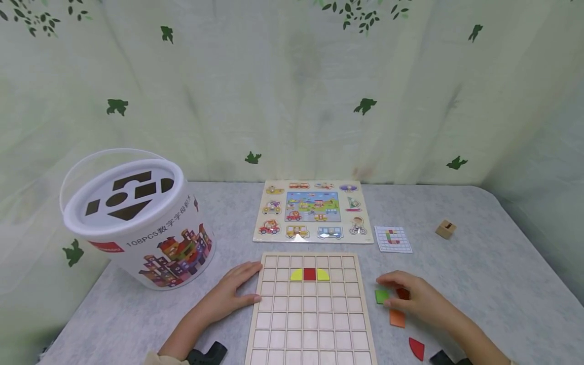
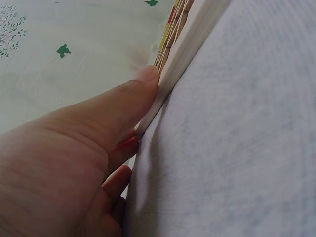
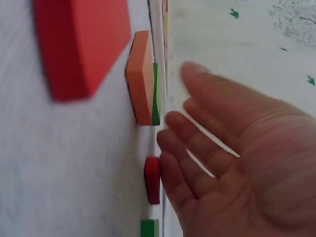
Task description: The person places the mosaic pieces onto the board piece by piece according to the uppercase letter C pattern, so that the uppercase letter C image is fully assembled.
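A wooden grid board (image 1: 302,320) lies in front, with a red square (image 1: 309,274) between two yellow quarter-circle pieces (image 1: 296,275) in its second row. My left hand (image 1: 223,296) rests at the board's left edge, its thumb (image 2: 143,81) against the side, fingers relaxed. To the right of the board, my right hand (image 1: 422,299) hovers over loose pieces with its fingers loosely extended and nothing in them. Around it lie a green square (image 1: 381,297), an orange square (image 1: 397,319) and a red piece (image 1: 403,293), partly hidden. Closer to me is a red quarter-circle piece (image 1: 416,349).
A small card (image 1: 393,240) with a coloured grid pattern lies beyond the right hand. Behind the board is a vehicle picture puzzle (image 1: 313,235). A large white lidded bucket (image 1: 150,238) stands at left, and a small wooden block (image 1: 445,229) sits at right.
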### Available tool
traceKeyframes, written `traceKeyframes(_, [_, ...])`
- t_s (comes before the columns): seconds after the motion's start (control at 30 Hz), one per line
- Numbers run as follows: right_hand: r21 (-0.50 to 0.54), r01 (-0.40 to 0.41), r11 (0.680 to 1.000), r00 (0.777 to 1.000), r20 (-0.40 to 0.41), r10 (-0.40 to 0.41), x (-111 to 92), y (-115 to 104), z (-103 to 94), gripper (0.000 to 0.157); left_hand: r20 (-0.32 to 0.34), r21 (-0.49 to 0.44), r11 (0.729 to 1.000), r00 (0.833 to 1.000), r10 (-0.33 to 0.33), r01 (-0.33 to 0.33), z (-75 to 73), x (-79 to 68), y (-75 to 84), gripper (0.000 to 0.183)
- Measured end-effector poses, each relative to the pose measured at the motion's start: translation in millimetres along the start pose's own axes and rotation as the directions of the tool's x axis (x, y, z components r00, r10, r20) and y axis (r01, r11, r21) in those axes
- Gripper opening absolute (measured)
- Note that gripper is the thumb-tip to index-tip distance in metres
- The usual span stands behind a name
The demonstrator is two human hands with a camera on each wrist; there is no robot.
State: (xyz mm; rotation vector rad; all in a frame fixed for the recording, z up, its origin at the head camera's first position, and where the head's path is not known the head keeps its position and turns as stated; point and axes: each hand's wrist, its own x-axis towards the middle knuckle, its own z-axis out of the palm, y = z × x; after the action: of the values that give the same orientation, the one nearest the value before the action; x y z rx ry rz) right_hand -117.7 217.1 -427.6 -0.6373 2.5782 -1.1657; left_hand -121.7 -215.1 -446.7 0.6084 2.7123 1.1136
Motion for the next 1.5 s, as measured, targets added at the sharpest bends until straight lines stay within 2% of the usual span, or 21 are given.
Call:
traceKeyframes(0.23, [-0.090,0.068,0.994,0.997,0.027,-0.066,1.9,1.9,4.5,0.020,-0.002,0.002,1.000,1.000,0.006,-0.006,-0.2,-0.3,0.5,0.074])
traceKeyframes(0.43, [-0.126,0.007,0.992,1.000,-0.019,-0.009,4.9,-8.1,3.5,0.023,-0.001,0.003,1.000,1.000,-0.001,0.001,-0.4,-0.3,0.4,0.074])
traceKeyframes(0.6, [-0.098,0.075,0.992,0.994,-0.070,-0.082,12.1,-23.0,2.7,0.025,-0.009,0.003,1.000,1.000,0.010,-0.010,-0.5,-0.8,1.3,0.073])
traceKeyframes(0.7, [-0.101,0.158,0.982,0.978,-0.118,-0.169,21.0,-35.5,3.9,0.027,-0.014,0.002,1.000,1.000,0.014,-0.014,-0.6,-1.2,2.4,0.073])
traceKeyframes(0.83, [-0.081,0.283,0.956,0.939,-0.177,-0.293,36.9,-54.1,9.1,0.027,-0.014,-0.003,1.000,1.000,0.004,-0.004,-0.8,-1.4,4.0,0.073])
traceKeyframes(0.93, [-0.048,0.334,0.941,0.918,-0.210,-0.337,49.1,-68.7,15.7,0.026,-0.009,-0.003,1.000,1.000,-0.008,0.008,-1.0,-1.5,4.7,0.073])
traceKeyframes(1.03, [-0.007,0.361,0.933,0.907,-0.231,-0.353,56.0,-94.4,20.0,0.026,-0.006,0.000,1.000,1.000,-0.020,0.020,-1.6,-1.8,5.1,0.073])
traceKeyframes(1.1, [0.025,0.371,0.928,0.904,-0.238,-0.355,63.2,-101.8,26.6,0.027,-0.002,0.001,1.000,1.000,-0.019,0.019,-1.8,-1.6,4.9,0.073])
traceKeyframes(1.17, [0.066,0.354,0.933,0.915,-0.230,-0.331,69.7,-106.9,34.4,0.026,0.002,0.002,1.000,1.000,-0.024,0.024,-1.9,-1.5,4.6,0.073])
traceKeyframes(1.27, [0.122,0.303,0.945,0.939,-0.206,-0.275,82.5,-97.1,52.0,0.031,0.005,0.006,1.000,1.000,-0.022,0.022,-1.6,-1.3,3.5,0.074])
traceKeyframes(1.37, [0.146,0.258,0.955,0.960,-0.154,-0.236,88.1,-93.8,64.5,0.034,0.005,0.008,1.000,1.000,-0.022,0.022,-1.3,-1.1,2.8,0.074])
traceKeyframes(1.5, [0.150,0.234,0.961,0.972,-0.057,-0.227,92.9,-86.2,75.8,0.029,0.002,0.008,1.000,1.000,-0.018,0.018,-1.4,-0.7,2.8,0.074])
